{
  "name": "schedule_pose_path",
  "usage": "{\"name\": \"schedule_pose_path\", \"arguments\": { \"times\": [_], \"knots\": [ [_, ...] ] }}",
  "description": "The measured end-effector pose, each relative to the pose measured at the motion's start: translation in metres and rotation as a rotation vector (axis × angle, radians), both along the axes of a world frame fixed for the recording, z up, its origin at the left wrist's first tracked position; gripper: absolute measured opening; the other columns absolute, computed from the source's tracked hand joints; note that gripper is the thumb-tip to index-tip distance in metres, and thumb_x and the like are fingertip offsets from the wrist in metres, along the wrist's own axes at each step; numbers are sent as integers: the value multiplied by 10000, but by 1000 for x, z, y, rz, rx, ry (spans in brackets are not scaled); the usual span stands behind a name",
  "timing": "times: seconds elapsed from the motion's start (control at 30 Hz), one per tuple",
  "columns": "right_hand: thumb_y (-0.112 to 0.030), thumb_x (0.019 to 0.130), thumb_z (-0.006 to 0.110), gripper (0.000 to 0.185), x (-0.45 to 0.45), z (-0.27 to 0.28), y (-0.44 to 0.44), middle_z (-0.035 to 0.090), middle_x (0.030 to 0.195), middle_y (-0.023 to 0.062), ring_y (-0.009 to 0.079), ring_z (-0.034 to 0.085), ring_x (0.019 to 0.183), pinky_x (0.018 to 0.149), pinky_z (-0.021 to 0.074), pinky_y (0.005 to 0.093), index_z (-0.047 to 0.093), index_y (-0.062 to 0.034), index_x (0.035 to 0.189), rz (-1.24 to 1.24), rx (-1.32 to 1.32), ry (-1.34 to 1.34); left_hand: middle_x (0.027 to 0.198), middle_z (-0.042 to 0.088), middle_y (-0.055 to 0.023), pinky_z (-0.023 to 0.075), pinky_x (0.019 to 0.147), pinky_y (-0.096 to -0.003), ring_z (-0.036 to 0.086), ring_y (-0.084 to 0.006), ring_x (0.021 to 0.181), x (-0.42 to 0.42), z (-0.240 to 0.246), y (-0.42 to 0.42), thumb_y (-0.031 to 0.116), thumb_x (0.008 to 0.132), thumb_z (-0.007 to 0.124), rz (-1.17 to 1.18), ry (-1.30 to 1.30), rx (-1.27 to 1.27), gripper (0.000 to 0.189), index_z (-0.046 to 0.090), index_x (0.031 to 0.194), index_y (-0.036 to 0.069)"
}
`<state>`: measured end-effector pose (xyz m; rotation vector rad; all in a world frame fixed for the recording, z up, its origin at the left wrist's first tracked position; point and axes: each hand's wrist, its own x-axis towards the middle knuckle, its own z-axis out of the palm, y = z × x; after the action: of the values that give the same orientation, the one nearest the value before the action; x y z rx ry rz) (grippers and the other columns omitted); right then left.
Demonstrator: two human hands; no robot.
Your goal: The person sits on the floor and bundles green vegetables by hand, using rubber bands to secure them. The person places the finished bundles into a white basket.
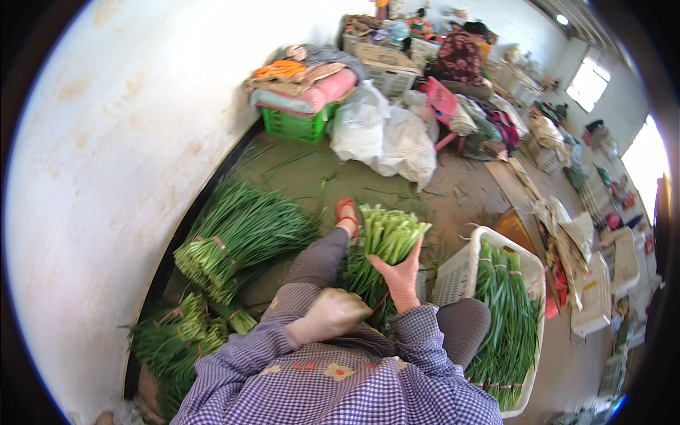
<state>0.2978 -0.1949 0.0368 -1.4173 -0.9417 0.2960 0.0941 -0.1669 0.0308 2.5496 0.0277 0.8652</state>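
My right hand [399, 273] grips a thick bunch of green leafy stalks [392, 234] between my knees, its pale cut ends up and its leaves hanging down. Over my lap, my left hand [340, 313] is blurred by motion; whether it holds anything is unclear. Large tied bundles of long green leaves [249, 234] lie on the floor at the left, with pinkish bands round them. More banded bundles [186, 324] lie below, nearer to me. At the right, a white plastic crate [538, 319] holds several banded bunches [502, 319] laid lengthwise.
A white wall [106, 159] runs along the left. Ahead stand a green crate [295, 126] topped with folded cloths, white plastic sacks [382, 133] and a pink stool [442, 101]. A person in a patterned top [461, 58] sits farther back. Cardboard and crates lie at the right.
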Motion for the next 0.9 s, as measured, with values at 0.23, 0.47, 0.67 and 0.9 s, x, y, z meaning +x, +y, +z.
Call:
{"name": "schedule_pose_path", "arguments": {
  "times": [0.23, 0.47, 0.67, 0.9],
  "knots": [
    [34, 677, 847, 1045, 0, 65, -36, 490, 1327, 107, 239, 542, 1193, 1014, 487, 373, 193, -52, 1488, -94, 213, 140, 1370, 513, -263, 419, 1055, -415, 530, -380, 1254, 39, 21, 29, 254, 597, 903, 288, -253, -358, 1018, 386, 1405, -86],
    [-520, 796, 755, 1191, -21, 126, -67, 473, 1404, 254, 342, 481, 1318, 1098, 366, 406, 19, 65, 1526, 363, 33, -151, 1310, 580, -90, 467, 1024, -351, 575, -198, 1189, 75, 25, 7, 169, 636, 926, -67, -414, -1121, 943, 396, 1402, 19],
    [-96, 764, 760, 558, -10, 156, -89, 615, 1199, 192, 340, 594, 1114, 970, 462, 416, 558, 37, 1267, -70, 39, -698, 1266, 612, -87, 466, 1021, -325, 581, -170, 1169, 63, 20, -7, 27, 616, 883, -26, -303, -1244, 865, 444, 1360, -11],
    [-50, 732, 725, 331, 5, 178, -115, 638, 1076, 83, 266, 604, 1006, 875, 478, 397, 678, 0, 1057, -15, -31, -1099, 1280, 597, -83, 457, 1035, -326, 570, -169, 1180, 69, 26, -18, 15, 640, 864, -75, -271, -1207, 877, 410, 1390, -12]
  ]
}}
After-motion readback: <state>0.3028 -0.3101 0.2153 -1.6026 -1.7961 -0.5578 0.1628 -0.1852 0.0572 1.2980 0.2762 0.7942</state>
